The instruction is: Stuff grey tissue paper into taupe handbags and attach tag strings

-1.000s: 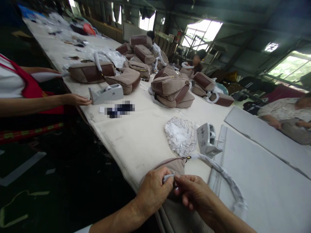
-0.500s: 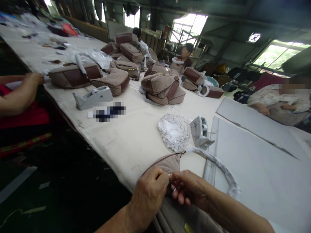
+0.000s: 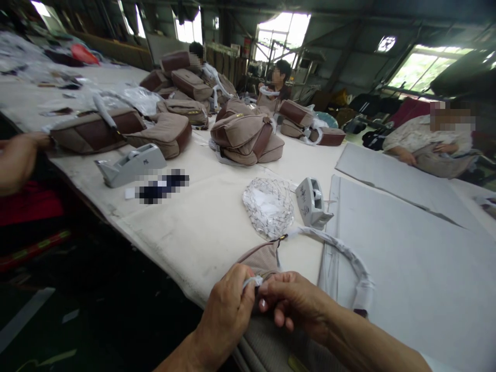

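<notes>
My left hand (image 3: 227, 307) and my right hand (image 3: 294, 299) meet at the near table edge, both pinching a small white wrap (image 3: 251, 281) on a taupe handbag (image 3: 261, 258). The bag lies partly under my hands and over the edge. Its strap (image 3: 351, 261), wound in white paper, arcs to the right onto grey sheets. Just beyond the bag sit a crumpled net of white paper (image 3: 267, 204) and a grey tape dispenser (image 3: 311, 202).
A long white table (image 3: 201, 227) carries piles of taupe and brown bags (image 3: 242, 137), a second tape dispenser (image 3: 129, 165) and grey sheets (image 3: 406, 248). A person's hand (image 3: 19, 155) works at the left edge; other people sit at the far and right sides.
The view has swung left to right, so everything slid leftward in frame. My hands stay together on the bag's end. The person at the left drew a hand back from the dispenser.
</notes>
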### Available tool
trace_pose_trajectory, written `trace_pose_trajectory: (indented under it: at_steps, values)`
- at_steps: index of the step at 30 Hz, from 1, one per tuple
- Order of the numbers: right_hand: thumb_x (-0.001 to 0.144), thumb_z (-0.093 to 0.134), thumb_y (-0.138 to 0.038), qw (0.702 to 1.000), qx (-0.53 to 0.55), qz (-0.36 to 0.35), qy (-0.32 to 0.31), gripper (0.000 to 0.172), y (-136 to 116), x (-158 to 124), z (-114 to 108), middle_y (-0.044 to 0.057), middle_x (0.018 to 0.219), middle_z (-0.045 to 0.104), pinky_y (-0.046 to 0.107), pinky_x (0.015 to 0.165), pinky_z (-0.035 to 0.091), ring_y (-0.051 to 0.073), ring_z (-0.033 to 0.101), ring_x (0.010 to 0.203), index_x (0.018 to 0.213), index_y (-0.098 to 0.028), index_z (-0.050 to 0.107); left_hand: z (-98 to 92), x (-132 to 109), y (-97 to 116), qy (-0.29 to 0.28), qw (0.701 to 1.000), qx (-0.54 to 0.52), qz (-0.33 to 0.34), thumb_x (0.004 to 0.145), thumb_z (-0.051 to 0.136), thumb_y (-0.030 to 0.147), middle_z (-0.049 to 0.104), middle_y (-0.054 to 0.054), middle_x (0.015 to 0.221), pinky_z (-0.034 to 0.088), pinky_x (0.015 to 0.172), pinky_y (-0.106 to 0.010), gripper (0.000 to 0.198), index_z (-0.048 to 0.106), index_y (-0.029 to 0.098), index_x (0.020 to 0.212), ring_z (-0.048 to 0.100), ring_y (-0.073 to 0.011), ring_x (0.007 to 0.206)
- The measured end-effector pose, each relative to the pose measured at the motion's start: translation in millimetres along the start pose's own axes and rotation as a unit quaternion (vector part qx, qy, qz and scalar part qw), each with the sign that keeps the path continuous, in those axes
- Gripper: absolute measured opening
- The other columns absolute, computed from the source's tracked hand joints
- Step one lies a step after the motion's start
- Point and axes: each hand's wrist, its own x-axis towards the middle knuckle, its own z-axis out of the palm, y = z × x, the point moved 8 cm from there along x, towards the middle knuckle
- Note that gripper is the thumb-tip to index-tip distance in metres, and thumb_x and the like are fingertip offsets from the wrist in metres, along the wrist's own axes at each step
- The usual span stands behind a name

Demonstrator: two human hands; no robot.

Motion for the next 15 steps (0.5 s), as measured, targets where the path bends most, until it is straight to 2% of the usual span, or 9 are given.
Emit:
trace_pose_trajectory:
  at_steps: [4, 8, 11, 15]
  values:
    - [0.055, 0.077, -0.039, 0.996, 0.079, -0.023, 0.029, 0.037, 9, -2, 2, 0.002, 0.065, 0.065, 0.011, 0.028, 0.031, 0.002, 0.044, 0.034, 0.069, -0.011, 0.058, 4.1, 0, -17, -0.033, 0.981, -0.101, -0.163, 0.086, 0.041, 0.029, 0.059, -0.002, 0.070, 0.043, 0.063, -0.026, 0.018, 0.051, 0.018, 0.076, 0.055, -0.0158, 0.067]
    - [0.052, 0.078, -0.040, 0.992, 0.101, -0.038, 0.061, 0.040, 15, -1, 7, 0.001, 0.062, 0.064, 0.012, 0.029, 0.032, 0.002, 0.045, 0.034, 0.069, -0.010, 0.057, 16.1, -4, -27, -0.050, 0.930, -0.230, -0.281, 0.080, 0.046, 0.034, 0.051, 0.004, 0.052, 0.032, 0.046, -0.021, 0.019, 0.048, 0.018, 0.070, 0.042, -0.0100, 0.047]
    - [0.060, 0.072, -0.033, 0.990, 0.095, -0.042, 0.091, 0.029, 16, -1, 9, -0.002, 0.054, 0.060, 0.013, 0.029, 0.033, 0.002, 0.044, 0.033, 0.066, -0.011, 0.054, 21.4, -4, -28, -0.052, 0.897, -0.289, -0.331, 0.073, 0.051, 0.035, 0.046, 0.006, 0.045, 0.026, 0.043, -0.019, 0.020, 0.047, 0.018, 0.065, 0.035, -0.0071, 0.041]
    - [0.074, 0.061, -0.021, 0.989, 0.067, -0.048, 0.124, 0.015, 15, 1, 9, -0.003, 0.053, 0.059, 0.012, 0.030, 0.034, 0.002, 0.044, 0.033, 0.065, -0.011, 0.054, 19.7, 0, -24, -0.051, 0.891, -0.300, -0.337, 0.068, 0.055, 0.035, 0.047, 0.005, 0.044, 0.028, 0.046, -0.019, 0.022, 0.045, 0.018, 0.058, 0.038, -0.0071, 0.043]
